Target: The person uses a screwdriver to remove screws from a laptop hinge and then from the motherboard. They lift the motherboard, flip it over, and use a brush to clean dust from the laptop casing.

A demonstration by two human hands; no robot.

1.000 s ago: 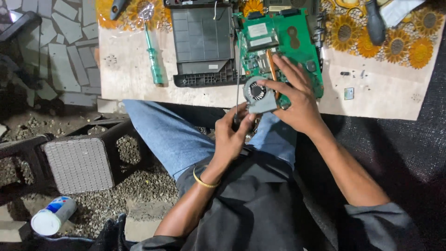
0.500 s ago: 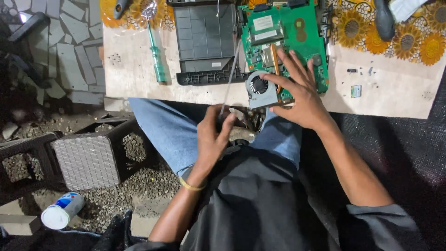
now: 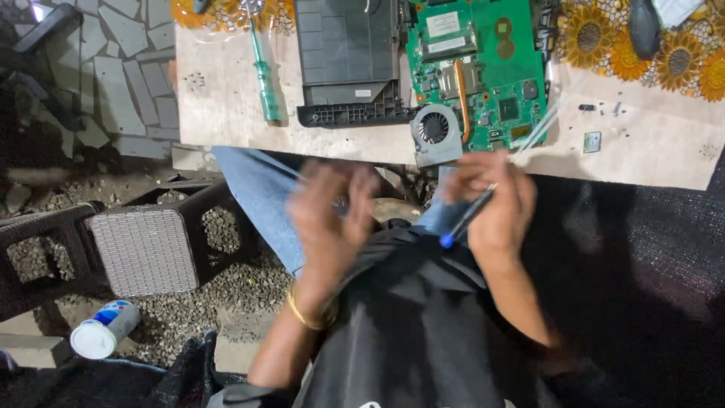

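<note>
Right hand (image 3: 495, 208) grips dark blue-tipped tool (image 3: 467, 217) | left hand (image 3: 328, 219) blurred, grip unclear | green laptop circuit board (image 3: 483, 68) bare on bench (image 3: 226, 113), grey fan (image 3: 436, 132) attached

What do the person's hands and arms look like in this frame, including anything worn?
Both hands, left hand and right hand, are bare and ungloved, blurred by motion. A thin gold bangle circles the left wrist. Both forearms are uncovered; dark sleeves begin near the elbows.

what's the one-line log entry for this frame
right hand: grips dark tool with blue tip | left hand: blurred, over lap, grip unclear | green circuit board and fan on table
</note>
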